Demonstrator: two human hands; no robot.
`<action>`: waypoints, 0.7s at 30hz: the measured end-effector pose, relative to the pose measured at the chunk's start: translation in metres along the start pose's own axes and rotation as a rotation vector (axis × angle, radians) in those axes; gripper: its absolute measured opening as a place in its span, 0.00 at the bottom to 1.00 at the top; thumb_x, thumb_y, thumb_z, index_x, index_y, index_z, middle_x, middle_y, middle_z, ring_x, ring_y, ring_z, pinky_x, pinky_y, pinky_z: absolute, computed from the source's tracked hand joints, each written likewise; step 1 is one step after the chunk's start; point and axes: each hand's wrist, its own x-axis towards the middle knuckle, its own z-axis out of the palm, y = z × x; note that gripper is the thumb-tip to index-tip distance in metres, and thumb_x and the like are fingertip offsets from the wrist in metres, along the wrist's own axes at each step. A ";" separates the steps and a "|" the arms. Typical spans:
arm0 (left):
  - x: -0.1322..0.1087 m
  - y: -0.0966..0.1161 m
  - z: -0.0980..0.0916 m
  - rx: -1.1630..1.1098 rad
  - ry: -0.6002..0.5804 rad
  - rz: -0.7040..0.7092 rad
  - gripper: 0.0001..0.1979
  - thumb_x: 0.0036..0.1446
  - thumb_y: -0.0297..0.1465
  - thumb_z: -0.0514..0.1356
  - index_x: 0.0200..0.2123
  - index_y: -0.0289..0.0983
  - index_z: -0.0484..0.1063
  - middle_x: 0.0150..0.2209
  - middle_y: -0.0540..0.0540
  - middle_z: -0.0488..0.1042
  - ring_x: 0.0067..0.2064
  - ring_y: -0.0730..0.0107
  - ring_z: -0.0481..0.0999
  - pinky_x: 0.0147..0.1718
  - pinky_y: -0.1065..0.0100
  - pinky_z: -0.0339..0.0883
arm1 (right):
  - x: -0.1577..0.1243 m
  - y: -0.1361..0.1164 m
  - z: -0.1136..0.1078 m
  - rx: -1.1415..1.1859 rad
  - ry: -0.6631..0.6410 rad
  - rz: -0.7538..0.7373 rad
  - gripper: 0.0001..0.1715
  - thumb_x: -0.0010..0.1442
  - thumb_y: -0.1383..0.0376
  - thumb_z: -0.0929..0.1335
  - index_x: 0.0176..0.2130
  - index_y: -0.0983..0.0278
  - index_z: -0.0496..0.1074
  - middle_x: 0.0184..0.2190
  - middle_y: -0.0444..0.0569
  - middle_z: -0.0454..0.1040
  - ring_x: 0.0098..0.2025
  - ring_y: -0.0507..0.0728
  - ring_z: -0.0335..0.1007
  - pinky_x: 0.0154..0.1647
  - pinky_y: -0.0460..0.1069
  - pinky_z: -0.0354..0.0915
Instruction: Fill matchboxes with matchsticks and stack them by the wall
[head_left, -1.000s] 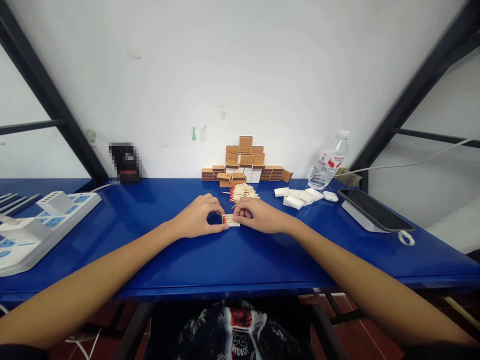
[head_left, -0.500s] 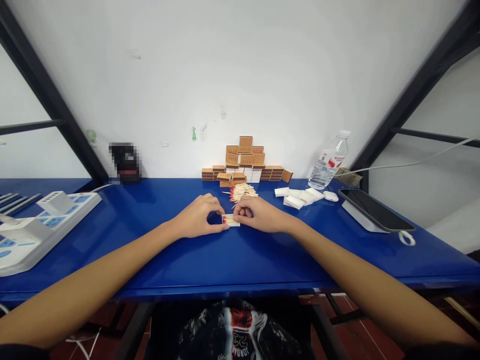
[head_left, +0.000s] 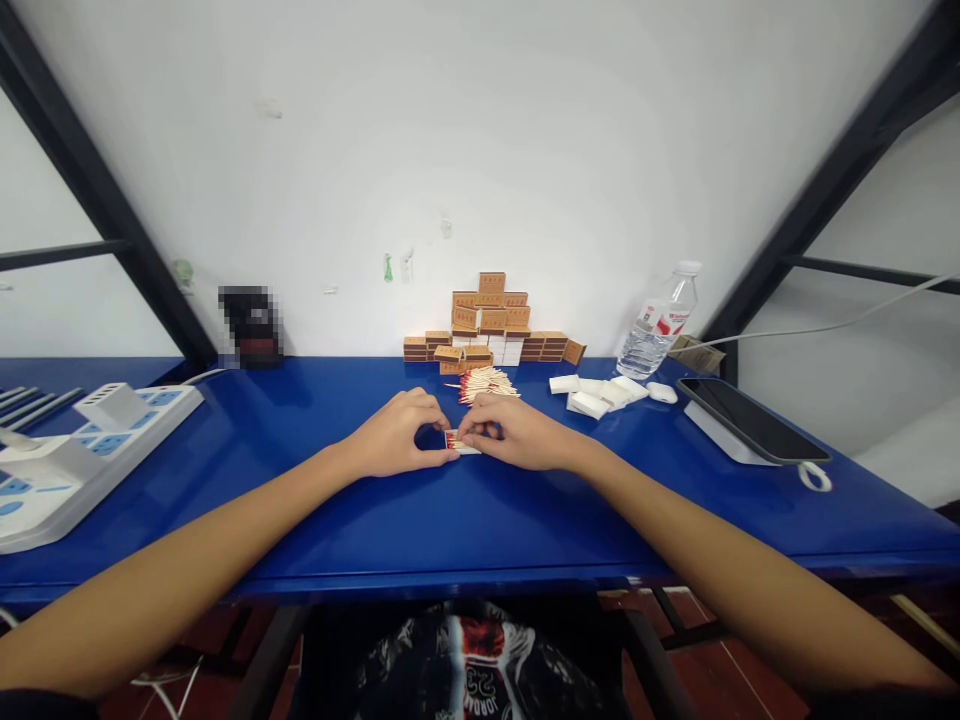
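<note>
My left hand (head_left: 401, 432) grips the left end of a small white matchbox tray (head_left: 470, 451) between thumb and fingers. Red-headed matches (head_left: 452, 440) lie lengthwise inside that tray. Over its right part, my right hand (head_left: 510, 430) has thumb and forefinger pinched together at the matches; whatever is between the fingertips is hidden. Just behind the right hand lies a heap of loose matches (head_left: 489, 382), most of their red heads pointing left.
Brown matchboxes (head_left: 492, 320) are stacked against the wall. To the right are white trays (head_left: 589, 403), a water bottle (head_left: 656, 325), a white earphone case (head_left: 661, 393) and a propped phone (head_left: 750, 418). A power strip (head_left: 142, 440) occupies the left of the blue table (head_left: 450, 540).
My right hand has shifted slightly left along the tray, its fingertips now nearer the match heads and covering more of the tray. The left hand stays almost still.
</note>
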 end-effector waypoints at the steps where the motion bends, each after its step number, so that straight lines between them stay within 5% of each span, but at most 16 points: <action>1: 0.000 0.000 0.000 0.001 -0.002 -0.004 0.16 0.62 0.46 0.68 0.42 0.39 0.79 0.41 0.45 0.79 0.46 0.58 0.75 0.48 0.57 0.65 | 0.000 0.000 0.000 -0.010 0.016 0.006 0.08 0.69 0.67 0.69 0.43 0.62 0.81 0.33 0.46 0.69 0.32 0.53 0.64 0.38 0.49 0.61; 7: 0.000 0.003 -0.002 -0.003 -0.018 -0.009 0.15 0.62 0.45 0.68 0.42 0.40 0.80 0.42 0.45 0.79 0.46 0.58 0.75 0.49 0.57 0.65 | 0.000 0.015 -0.003 -0.081 0.131 0.108 0.07 0.66 0.71 0.70 0.42 0.63 0.80 0.34 0.47 0.71 0.35 0.54 0.66 0.39 0.49 0.61; 15: 0.000 0.007 -0.003 -0.014 -0.028 0.000 0.15 0.60 0.44 0.69 0.42 0.40 0.80 0.42 0.45 0.78 0.47 0.58 0.74 0.49 0.57 0.65 | -0.002 0.039 -0.003 -0.163 0.121 0.170 0.11 0.66 0.73 0.69 0.47 0.63 0.78 0.41 0.50 0.71 0.40 0.56 0.69 0.42 0.49 0.62; 21: 0.000 0.006 -0.004 -0.004 -0.025 0.001 0.15 0.61 0.44 0.69 0.42 0.40 0.80 0.42 0.45 0.78 0.47 0.58 0.74 0.49 0.57 0.65 | -0.003 0.046 -0.009 -0.271 0.153 0.268 0.03 0.65 0.67 0.72 0.37 0.64 0.76 0.36 0.49 0.71 0.39 0.57 0.68 0.40 0.50 0.59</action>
